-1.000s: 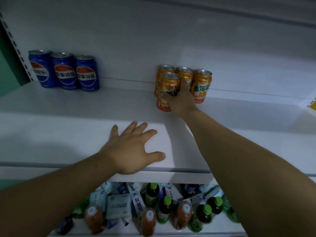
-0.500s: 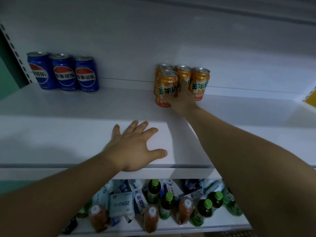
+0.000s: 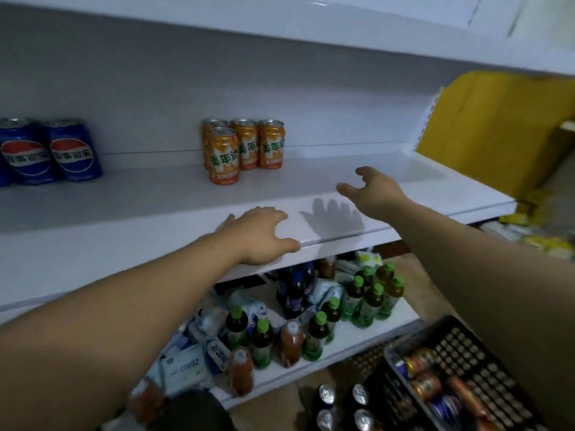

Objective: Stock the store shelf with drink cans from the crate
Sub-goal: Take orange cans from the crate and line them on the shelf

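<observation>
The black crate (image 3: 473,346) at my lower right holds cans too jumbled to count. My left hand (image 3: 258,234) rests on the shelf (image 3: 124,213) edge, fingers spread flat. My right hand (image 3: 373,191) hovers over the shelf, fingers apart, empty. Further back stand four orange cans (image 3: 224,157), one before three. At far left I see two blue cans (image 3: 74,150).

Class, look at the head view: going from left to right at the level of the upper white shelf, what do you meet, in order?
blue Pepsi cans → orange Mirinda cans → right hand → yellow cardboard box
</observation>
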Demonstrator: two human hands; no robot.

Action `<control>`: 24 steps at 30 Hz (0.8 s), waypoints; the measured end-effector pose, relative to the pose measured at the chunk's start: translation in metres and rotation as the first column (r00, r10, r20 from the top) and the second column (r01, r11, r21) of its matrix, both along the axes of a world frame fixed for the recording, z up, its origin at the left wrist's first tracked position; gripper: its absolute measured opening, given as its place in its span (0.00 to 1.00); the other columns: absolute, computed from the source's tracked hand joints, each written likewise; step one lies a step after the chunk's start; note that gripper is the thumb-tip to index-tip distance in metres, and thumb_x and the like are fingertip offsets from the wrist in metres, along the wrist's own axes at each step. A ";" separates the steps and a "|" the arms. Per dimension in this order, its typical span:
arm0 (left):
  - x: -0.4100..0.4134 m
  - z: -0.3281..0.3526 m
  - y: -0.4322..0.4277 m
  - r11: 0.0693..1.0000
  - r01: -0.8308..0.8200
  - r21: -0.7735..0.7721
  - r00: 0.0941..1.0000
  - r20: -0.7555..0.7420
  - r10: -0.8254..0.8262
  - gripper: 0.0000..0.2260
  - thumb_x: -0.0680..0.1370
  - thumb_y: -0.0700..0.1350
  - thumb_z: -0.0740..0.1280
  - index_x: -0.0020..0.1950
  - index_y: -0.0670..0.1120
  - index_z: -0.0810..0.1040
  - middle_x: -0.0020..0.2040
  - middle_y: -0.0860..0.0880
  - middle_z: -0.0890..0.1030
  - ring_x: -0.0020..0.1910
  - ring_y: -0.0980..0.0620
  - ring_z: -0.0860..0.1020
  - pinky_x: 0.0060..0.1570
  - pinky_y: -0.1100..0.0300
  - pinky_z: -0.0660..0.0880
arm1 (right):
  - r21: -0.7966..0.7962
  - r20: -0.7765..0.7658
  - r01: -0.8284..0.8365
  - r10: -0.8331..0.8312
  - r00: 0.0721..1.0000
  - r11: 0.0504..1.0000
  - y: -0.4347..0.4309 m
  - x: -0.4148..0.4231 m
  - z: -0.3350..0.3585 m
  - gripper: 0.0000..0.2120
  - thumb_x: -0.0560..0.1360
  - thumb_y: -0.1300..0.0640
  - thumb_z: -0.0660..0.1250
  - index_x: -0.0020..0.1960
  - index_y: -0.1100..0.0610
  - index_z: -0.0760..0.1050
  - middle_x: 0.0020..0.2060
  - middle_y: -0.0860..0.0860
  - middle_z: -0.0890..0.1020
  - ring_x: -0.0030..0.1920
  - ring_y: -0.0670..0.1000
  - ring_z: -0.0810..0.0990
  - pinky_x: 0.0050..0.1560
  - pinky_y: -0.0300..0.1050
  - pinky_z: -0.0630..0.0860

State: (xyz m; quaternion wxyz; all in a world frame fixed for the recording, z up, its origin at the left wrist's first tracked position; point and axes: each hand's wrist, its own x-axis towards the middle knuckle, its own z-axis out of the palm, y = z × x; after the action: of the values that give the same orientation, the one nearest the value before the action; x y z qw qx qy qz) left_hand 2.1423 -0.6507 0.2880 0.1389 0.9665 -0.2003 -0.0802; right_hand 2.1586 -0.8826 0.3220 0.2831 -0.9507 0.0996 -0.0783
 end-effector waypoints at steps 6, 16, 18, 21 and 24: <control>-0.043 -0.009 -0.136 0.914 0.394 -0.100 0.919 0.030 -0.393 0.32 0.73 0.63 0.65 0.74 0.52 0.63 0.73 0.50 0.66 0.71 0.46 0.65 0.68 0.47 0.65 | -0.067 -0.007 0.266 -0.267 0.964 0.962 -0.101 -0.090 -0.006 0.35 0.76 0.37 0.62 0.76 0.54 0.59 0.72 0.54 0.69 0.64 0.58 0.73 0.56 0.50 0.72; -0.096 -0.085 -0.288 0.762 0.637 -0.117 0.722 -0.257 -0.642 0.32 0.76 0.57 0.67 0.76 0.49 0.59 0.75 0.47 0.64 0.71 0.47 0.65 0.68 0.51 0.66 | -0.055 -0.229 0.626 -0.620 0.750 0.778 -0.248 -0.226 -0.085 0.34 0.75 0.38 0.65 0.75 0.53 0.62 0.71 0.54 0.70 0.67 0.56 0.71 0.60 0.49 0.70; -0.097 -0.112 -0.315 0.755 0.648 -0.096 0.700 -0.315 -0.641 0.33 0.75 0.57 0.67 0.76 0.48 0.60 0.75 0.47 0.64 0.72 0.47 0.65 0.68 0.52 0.66 | -0.059 -0.290 0.645 -0.632 0.719 0.762 -0.273 -0.238 -0.113 0.34 0.75 0.39 0.65 0.75 0.54 0.62 0.71 0.54 0.70 0.67 0.56 0.72 0.58 0.47 0.70; -0.093 -0.164 -0.354 0.755 0.654 -0.043 0.685 -0.390 -0.616 0.33 0.76 0.57 0.67 0.76 0.47 0.59 0.76 0.47 0.61 0.73 0.47 0.63 0.69 0.54 0.64 | -0.012 -0.398 0.668 -0.616 0.680 0.744 -0.307 -0.246 -0.169 0.34 0.76 0.39 0.64 0.75 0.54 0.62 0.70 0.55 0.70 0.66 0.57 0.72 0.60 0.49 0.70; -0.085 -0.223 -0.391 0.778 0.629 -0.014 0.678 -0.479 -0.557 0.30 0.74 0.56 0.69 0.73 0.48 0.65 0.72 0.45 0.68 0.67 0.46 0.70 0.62 0.56 0.69 | 0.062 -0.489 0.678 -0.570 0.660 0.733 -0.335 -0.247 -0.235 0.29 0.77 0.43 0.65 0.72 0.58 0.66 0.65 0.57 0.75 0.60 0.57 0.75 0.58 0.49 0.72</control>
State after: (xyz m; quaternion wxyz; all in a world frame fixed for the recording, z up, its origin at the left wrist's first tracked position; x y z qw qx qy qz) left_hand 2.0568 -1.0416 0.0649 0.0743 0.8090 -0.4578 -0.3612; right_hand 1.9115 -1.2176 0.0874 0.3205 -0.8078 0.4913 0.0575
